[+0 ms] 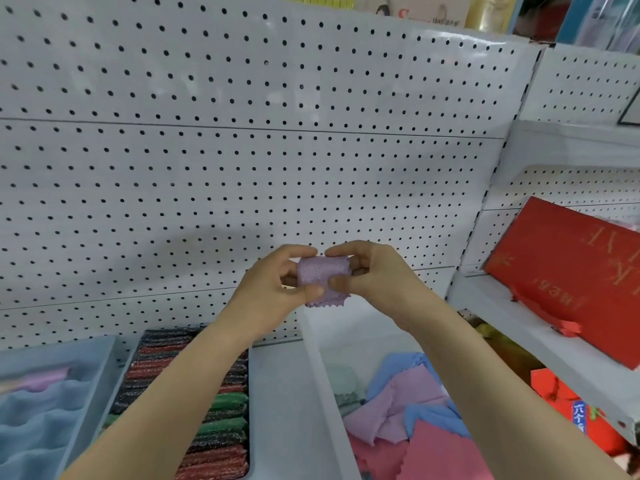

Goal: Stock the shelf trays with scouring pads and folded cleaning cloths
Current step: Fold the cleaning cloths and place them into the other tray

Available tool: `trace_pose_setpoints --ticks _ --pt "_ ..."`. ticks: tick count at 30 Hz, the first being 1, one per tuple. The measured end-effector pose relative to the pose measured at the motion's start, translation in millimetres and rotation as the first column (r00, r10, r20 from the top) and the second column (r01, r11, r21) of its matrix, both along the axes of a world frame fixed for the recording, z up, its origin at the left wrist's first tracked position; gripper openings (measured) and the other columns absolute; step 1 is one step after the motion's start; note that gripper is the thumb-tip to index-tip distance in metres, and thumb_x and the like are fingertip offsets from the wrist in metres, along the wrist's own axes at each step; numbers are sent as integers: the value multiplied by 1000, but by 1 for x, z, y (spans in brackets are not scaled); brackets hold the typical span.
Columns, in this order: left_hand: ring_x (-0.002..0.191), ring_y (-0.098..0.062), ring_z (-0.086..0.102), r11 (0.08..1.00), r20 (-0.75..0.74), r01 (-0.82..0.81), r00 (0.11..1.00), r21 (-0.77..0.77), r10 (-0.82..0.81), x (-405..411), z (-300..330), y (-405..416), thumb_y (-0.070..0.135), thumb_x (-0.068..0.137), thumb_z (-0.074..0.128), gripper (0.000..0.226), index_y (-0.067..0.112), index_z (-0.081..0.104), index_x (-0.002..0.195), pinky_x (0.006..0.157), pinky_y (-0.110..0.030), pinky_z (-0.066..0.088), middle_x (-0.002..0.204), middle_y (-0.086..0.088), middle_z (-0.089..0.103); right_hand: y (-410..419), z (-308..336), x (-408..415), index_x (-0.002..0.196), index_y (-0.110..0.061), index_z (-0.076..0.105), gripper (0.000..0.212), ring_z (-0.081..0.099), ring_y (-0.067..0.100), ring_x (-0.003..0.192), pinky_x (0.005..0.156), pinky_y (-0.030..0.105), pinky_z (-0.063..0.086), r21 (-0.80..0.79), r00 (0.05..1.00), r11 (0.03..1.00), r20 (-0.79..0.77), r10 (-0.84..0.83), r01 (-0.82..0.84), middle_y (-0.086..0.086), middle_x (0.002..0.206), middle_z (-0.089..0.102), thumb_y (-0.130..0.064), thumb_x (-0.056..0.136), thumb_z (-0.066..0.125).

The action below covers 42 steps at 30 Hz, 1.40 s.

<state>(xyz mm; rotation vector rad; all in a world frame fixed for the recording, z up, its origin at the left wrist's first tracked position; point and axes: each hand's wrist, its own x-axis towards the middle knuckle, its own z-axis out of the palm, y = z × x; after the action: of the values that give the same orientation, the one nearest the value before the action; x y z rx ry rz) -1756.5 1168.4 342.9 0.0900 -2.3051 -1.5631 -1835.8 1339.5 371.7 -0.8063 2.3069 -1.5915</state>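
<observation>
Nearest, at 7 o'clock, the blue tray [100, 382] holds blue and pink folded cloths; the dark tray [136, 362] beside it, scouring pads; the white bin [323, 386] at 5 o'clock, loose cloths. Beyond, my left hand [268, 289] and right hand [375, 275] pinch a lilac cloth [320, 277] before the pegboard [242, 150], long axis 12 to 6, zigzag edge down.

white pegboard back panel [242, 150] fills the view here, rows of dark round holes, a couple of horizontal seams running across it. soft grey shadows lie on it low in the middle. to the right, a slotted upright [502, 188] divides it from a second pegboard bay [585, 84], and a white shelf [519, 313] juts out there, a red box [568, 271] leaning on it. along the top edge, blurred packaged goods [433, 10]. light is even and bright.
</observation>
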Motion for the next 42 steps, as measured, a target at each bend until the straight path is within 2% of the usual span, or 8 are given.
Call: trace_pose_setpoints --ticks 7,12,16,21,24,31,35,42 --pt "84 -2 58 951 -8 -93 995 -294 95 20 12 -14 26 81 79 20 42 75 92 72 -19 42 90 8 64 -8 -9 14 97 -19 76 11 64 12 91 81 24 49 40 999 999 -40 -5 7 -3 99 70 -19 89 68" --pt "92 -11 69 998 121 54 991 -11 -53 25 16 -17 25 82 79 11 26 75 91 88 -26 53 98 -1 74 -5 -22 17 111 -4 68 28 67 30 101 101 51 47 -133 977 985 167 130 -109 20 114 70 -25 93 64" --pt "91 -24 73 994 174 45 983 100 -62 21 7 -10 15 85 77 19 6 70 100 81 -32 61 102 -16 74 -2 -26 13 113 -3 63 24 68 25 93 91 45 55 -184 957 973 224 182 -141 23 114 68 -22 99 59" --pt "81 -26 69 991 73 -97 992 -96 104 20 1 2 27 88 72 11 19 63 89 70 -44 60 89 -7 70 -1 -24 9 117 -11 61 25 70 20 85 66 28 55 -196 928 950 238 288 -245 10 99 72 -15 93 67" --pt "67 -21 67 989 -52 -96 993 112 102 23 1 10 10 92 68 12 20 63 95 52 -32 53 94 -9 67 -5 -26 6 121 -10 61 26 66 13 77 61 23 52 -344 879 905 310 361 -250 3 92 70 -10 95 62" --pt "90 -26 67 927 -146 -135 970 349 196 37 -2 -3 -3 94 52 28 11 75 100 71 -27 55 104 -12 72 -27 -32 6 114 -7 68 26 63 20 98 82 25 56 -664 643 726 480 596 -177 11 113 67 -9 90 59" --pt "93 -23 70 926 -128 -129 974 354 184 49 3 -26 29 90 68 17 19 77 98 77 -29 57 106 -6 73 -59 -32 17 119 -2 63 30 64 20 102 79 24 54 -587 780 780 376 500 -217 10 113 69 -13 91 61" --pt "94 -8 70 977 -43 -175 983 123 181 97 -2 -126 9 87 74 21 26 76 100 81 -14 52 97 8 76 -147 -32 51 127 -6 61 31 68 24 102 86 32 55 -349 881 896 282 379 -274 19 123 65 -11 96 60"
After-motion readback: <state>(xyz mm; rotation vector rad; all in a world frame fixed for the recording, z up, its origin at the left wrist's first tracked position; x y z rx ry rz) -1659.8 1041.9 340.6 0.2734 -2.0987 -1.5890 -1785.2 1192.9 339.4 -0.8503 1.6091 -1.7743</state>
